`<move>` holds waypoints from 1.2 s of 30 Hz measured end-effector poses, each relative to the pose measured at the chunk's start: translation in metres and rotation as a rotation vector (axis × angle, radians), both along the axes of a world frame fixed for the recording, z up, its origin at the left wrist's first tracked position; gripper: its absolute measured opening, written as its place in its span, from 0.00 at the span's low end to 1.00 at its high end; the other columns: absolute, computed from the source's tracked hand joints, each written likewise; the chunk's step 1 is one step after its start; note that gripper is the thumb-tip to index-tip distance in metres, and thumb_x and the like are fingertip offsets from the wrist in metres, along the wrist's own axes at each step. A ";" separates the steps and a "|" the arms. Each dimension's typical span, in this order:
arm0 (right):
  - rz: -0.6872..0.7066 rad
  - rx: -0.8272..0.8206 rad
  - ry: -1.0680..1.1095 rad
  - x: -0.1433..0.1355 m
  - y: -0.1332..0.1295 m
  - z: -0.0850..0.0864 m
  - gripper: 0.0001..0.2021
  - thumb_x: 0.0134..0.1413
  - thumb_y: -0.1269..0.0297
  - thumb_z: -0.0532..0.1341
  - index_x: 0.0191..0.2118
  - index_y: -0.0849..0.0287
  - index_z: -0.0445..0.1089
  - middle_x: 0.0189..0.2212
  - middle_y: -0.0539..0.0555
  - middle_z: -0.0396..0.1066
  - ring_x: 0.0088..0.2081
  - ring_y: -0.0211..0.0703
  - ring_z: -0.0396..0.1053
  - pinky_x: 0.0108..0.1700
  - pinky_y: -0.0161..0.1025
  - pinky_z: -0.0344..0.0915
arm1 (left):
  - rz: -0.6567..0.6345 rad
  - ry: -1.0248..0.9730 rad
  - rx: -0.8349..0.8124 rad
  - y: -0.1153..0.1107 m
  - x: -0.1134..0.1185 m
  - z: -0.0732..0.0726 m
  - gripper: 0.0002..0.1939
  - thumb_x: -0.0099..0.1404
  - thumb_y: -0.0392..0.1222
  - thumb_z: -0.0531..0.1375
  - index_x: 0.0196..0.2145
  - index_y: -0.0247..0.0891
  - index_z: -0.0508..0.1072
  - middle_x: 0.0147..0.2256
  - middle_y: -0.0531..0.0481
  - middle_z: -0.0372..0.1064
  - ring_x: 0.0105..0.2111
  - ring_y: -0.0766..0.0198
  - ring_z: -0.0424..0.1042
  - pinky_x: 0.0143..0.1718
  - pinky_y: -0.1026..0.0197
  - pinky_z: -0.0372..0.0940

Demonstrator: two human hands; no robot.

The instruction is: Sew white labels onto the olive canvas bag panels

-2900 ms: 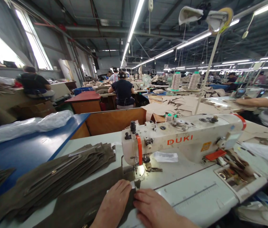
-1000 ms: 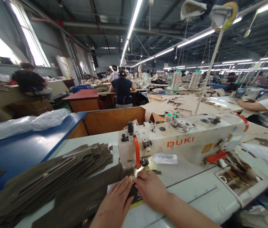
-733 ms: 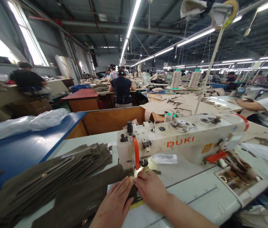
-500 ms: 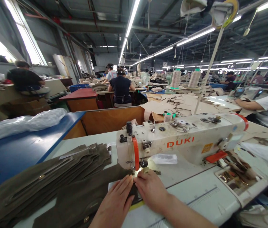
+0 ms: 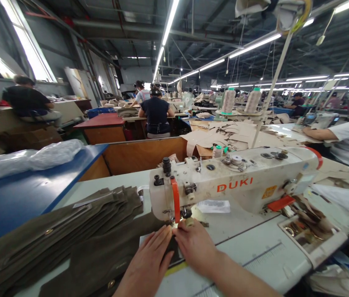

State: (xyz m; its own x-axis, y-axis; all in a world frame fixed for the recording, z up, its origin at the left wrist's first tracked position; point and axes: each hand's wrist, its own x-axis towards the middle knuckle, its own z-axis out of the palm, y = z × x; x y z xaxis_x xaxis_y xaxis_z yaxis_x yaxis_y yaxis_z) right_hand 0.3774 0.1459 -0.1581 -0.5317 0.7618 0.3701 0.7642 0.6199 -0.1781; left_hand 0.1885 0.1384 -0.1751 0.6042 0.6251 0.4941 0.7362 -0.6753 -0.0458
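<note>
Dark fabric [image 5: 94,253] touches both hands [image 5: 150,256] [image 5: 195,248] — close together, their grip hard to tell.

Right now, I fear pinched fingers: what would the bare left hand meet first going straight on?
The left hand would probably meet the white, long-armed DUKI sewing machine, just below its curved orange guard; depth is unclear.

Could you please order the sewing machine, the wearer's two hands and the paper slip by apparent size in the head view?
1. Sewing machine
2. Left hand and right hand: too alike to rank
3. Paper slip
</note>
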 end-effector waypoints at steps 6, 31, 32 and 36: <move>-0.011 0.000 0.015 -0.001 -0.001 0.001 0.06 0.61 0.74 0.54 0.39 0.59 0.68 0.36 0.55 0.70 0.40 0.47 0.64 0.46 0.44 0.61 | 0.008 0.026 0.006 -0.001 0.002 0.002 0.19 0.66 0.39 0.53 0.54 0.37 0.67 0.52 0.44 0.72 0.51 0.57 0.72 0.51 0.53 0.69; 0.027 0.134 0.189 0.007 -0.015 -0.005 0.06 0.57 0.75 0.59 0.33 0.58 0.69 0.30 0.52 0.69 0.35 0.43 0.64 0.40 0.38 0.61 | 0.005 0.145 0.126 -0.027 -0.024 0.007 0.22 0.66 0.42 0.55 0.57 0.38 0.64 0.55 0.50 0.69 0.53 0.62 0.70 0.50 0.60 0.68; 0.039 0.125 0.218 0.008 -0.016 -0.005 0.06 0.57 0.75 0.58 0.34 0.58 0.69 0.30 0.52 0.69 0.36 0.44 0.64 0.41 0.38 0.61 | -0.008 0.165 0.159 -0.038 -0.028 0.008 0.23 0.65 0.43 0.55 0.58 0.37 0.63 0.56 0.49 0.68 0.54 0.63 0.69 0.51 0.61 0.67; 0.079 0.099 0.273 0.010 -0.018 -0.004 0.07 0.59 0.75 0.56 0.35 0.58 0.70 0.30 0.53 0.68 0.36 0.44 0.64 0.41 0.39 0.62 | 0.077 0.176 0.255 -0.072 -0.045 0.023 0.32 0.64 0.49 0.55 0.62 0.33 0.57 0.60 0.42 0.62 0.59 0.55 0.61 0.53 0.57 0.64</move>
State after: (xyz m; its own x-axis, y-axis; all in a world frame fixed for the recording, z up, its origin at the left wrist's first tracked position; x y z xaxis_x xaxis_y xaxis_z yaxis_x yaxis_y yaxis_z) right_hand 0.3869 0.1276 -0.1624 -0.4585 0.6748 0.5782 0.6450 0.7003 -0.3058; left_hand 0.1437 0.0668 -0.1526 0.6499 0.5418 0.5330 0.7505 -0.5684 -0.3373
